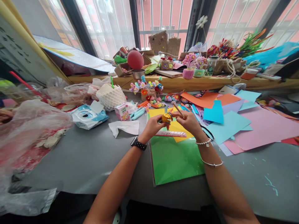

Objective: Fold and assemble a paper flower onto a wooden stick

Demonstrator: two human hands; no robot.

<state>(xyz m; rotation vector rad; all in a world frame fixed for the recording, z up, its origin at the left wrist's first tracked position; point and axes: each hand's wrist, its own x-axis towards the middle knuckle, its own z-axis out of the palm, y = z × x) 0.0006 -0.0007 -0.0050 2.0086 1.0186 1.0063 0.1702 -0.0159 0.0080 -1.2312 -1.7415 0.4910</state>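
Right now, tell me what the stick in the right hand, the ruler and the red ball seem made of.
Stick: smooth, perhaps wood or plastic, from its tan surface. Ruler: probably smooth plastic, thin and patterned. Red ball: likely matte rubber, evenly coloured.

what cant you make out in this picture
All in the head view:
Small yellow piece: its full shape is hidden by the fingers of the left hand.
Green sheet: part of its right edge is covered by the right forearm.
Plastic bag: cut off by the left picture edge.
Ruler: any markings are too small to read.
Pink box: its small print is too blurred.
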